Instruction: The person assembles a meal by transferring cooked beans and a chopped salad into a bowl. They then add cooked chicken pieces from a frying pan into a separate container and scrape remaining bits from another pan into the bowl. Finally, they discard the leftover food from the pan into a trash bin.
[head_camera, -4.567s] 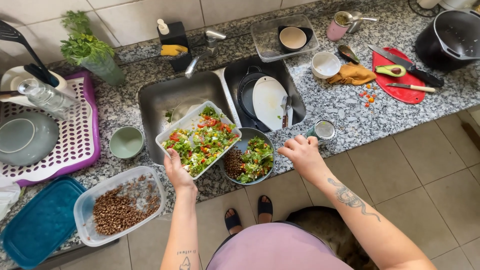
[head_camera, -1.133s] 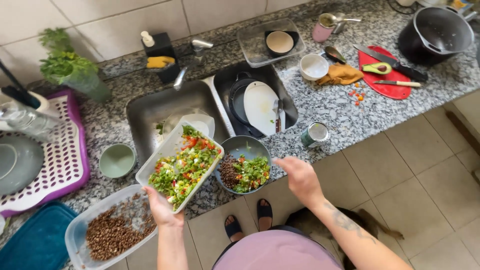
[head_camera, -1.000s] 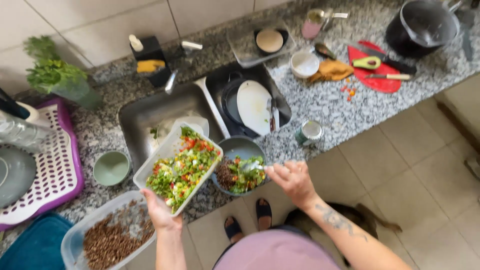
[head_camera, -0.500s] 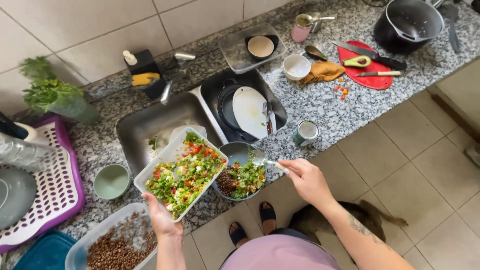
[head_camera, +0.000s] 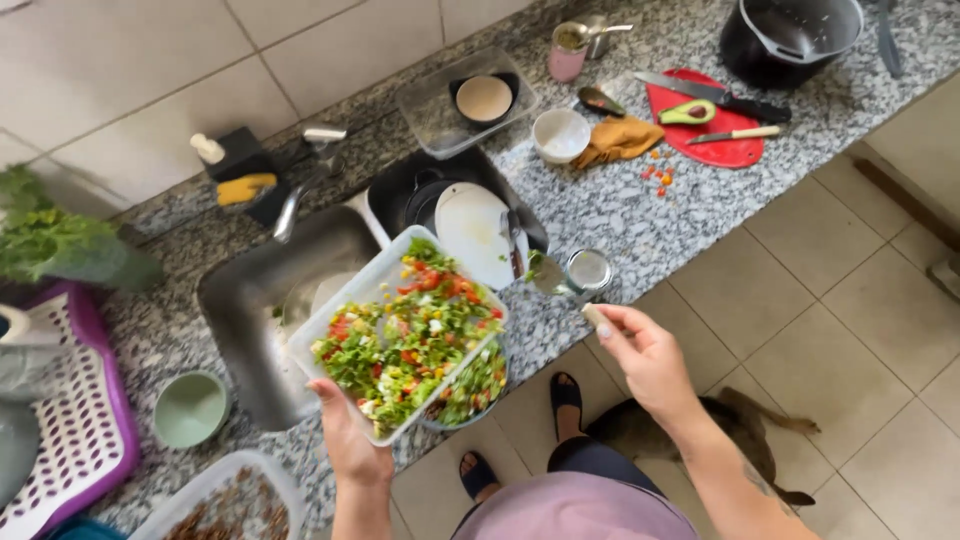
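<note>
My left hand (head_camera: 350, 445) grips the near edge of a clear rectangular container (head_camera: 335, 320) full of chopped salad: greens, tomato and corn. The container is lifted and tilts over a dark bowl (head_camera: 485, 385), hiding most of it; some salad shows in the bowl. My right hand (head_camera: 650, 360) is off to the right of the bowl and holds a metal spoon (head_camera: 548, 272) by its handle. The spoon's head hovers over the counter beside a small mug (head_camera: 588, 270).
Behind lie a steel sink (head_camera: 250, 290) and a second basin holding a white plate (head_camera: 475, 220). A red cutting board (head_camera: 715, 130) with avocado and knives and a black pot (head_camera: 790, 35) sit far right. Green bowl (head_camera: 190, 408), bean container (head_camera: 225, 505), purple rack (head_camera: 70, 430). An animal (head_camera: 700, 430) lies by my feet.
My left hand has raised the salad container and swung it over the bowl. My right hand has drawn the spoon out of the bowl and moved it to the right.
</note>
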